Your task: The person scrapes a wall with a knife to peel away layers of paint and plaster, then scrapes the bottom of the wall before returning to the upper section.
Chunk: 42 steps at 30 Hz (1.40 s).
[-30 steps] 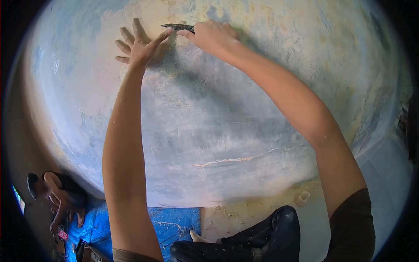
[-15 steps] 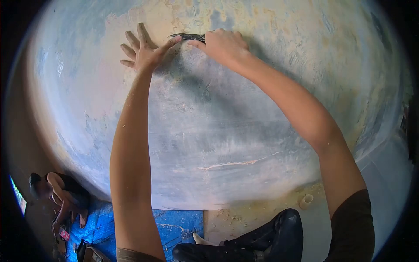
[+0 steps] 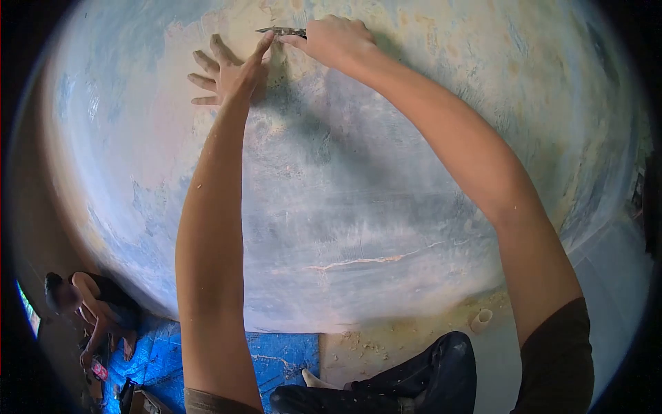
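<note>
A dark knife [image 3: 292,32] with a pointed blade lies nearly level near the top of the view, its tip pointing left. My right hand [image 3: 339,41] is closed around its handle. My left hand [image 3: 231,74] rests with fingers spread on a large, curved, painted-looking surface [image 3: 358,214] in pale blue, grey and yellow. The left thumb reaches right and touches the knife around the blade. Where exactly the blade edge meets the surface is too small to make out.
Pale shavings [image 3: 358,345] lie on the floor below the curved surface, near a small round cup-like object [image 3: 481,319]. A blue tarp [image 3: 283,359] covers the floor at lower left, where another person [image 3: 103,310] crouches. My bent legs [image 3: 441,372] are at the bottom.
The knife and my right hand have shifted up and slightly left. My left thumb has swung upward with the blade, while the other left fingers stay spread on the surface.
</note>
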Each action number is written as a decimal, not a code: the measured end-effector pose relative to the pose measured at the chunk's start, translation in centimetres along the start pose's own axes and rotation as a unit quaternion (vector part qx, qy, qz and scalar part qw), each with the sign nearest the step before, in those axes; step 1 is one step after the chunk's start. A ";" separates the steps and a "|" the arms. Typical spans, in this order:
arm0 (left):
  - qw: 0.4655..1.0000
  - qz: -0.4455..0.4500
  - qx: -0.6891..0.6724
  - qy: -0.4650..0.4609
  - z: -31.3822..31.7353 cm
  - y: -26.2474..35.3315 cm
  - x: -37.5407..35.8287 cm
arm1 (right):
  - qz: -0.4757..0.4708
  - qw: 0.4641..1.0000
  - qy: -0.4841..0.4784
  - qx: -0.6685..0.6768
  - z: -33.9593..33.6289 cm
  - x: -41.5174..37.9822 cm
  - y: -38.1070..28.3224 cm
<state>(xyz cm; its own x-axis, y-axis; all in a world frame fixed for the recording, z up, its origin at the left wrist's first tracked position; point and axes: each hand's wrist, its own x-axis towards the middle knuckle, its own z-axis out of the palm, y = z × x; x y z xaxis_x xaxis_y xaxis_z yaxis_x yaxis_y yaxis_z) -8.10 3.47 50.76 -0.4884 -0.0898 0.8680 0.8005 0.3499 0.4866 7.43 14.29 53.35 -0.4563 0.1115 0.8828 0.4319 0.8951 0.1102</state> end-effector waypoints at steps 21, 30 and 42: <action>0.999 0.022 0.017 -0.041 0.7 -1.5 -3.0 | -0.011 0.999 -0.049 -0.017 0.1 -4.8 1.8; 1.000 -0.010 0.009 -0.022 1.2 -0.6 -2.8 | -0.025 0.999 -0.024 -0.036 0.6 -4.3 1.9; 0.991 -0.115 -0.066 -0.018 0.9 2.6 -1.0 | -0.018 0.999 0.004 -0.029 -0.4 0.6 1.2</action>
<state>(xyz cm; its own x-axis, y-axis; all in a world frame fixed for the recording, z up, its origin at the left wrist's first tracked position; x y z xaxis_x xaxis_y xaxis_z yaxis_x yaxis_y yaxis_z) -5.87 5.32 51.06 -0.6737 -0.1185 0.7295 0.7038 0.1985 0.6821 7.99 15.25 54.18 -0.4655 0.0766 0.8817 0.4608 0.8716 0.1675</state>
